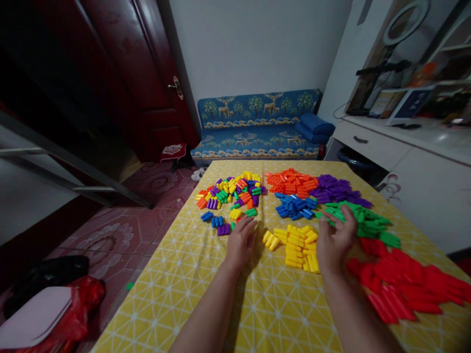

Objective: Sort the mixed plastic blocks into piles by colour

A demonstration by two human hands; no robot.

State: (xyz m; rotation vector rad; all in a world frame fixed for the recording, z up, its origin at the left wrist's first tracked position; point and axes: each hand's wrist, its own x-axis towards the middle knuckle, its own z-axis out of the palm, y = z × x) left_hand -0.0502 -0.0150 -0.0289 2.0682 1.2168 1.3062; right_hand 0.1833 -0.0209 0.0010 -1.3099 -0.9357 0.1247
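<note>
Here the left hand (pixel 241 241) is low over the yellow tablecloth (pixel 176 279), just short of the loose yellow piece (pixel 235 214) and green piece (pixel 251 212). The mixed heap (pixel 230 189) sits farther out beyond those fingers. Over on the right, the right hand (pixel 334 245) is up by the green heap (pixel 371 224), thumb and fingers bent but parted, no piece clearly between them. As for the left grip, I can't tell whether it's empty or pinching something.

Looks like a moment of reaching among the pieces, both hands working close. Any pickup by the left would call for a light fingertip pinch, clear of the neighbouring bits.

Between the hands lies the yellow heap (pixel 296 247); beyond it, the blue heap (pixel 294 206). The red heap (pixel 405 274) spreads outside the right wrist, partly behind the forearm, its near edge smeared. A red bit (pixel 238 219) peeks out at the left fingers, mostly hidden. Right fingertips are blurred; the left palm is out of sight.
</note>
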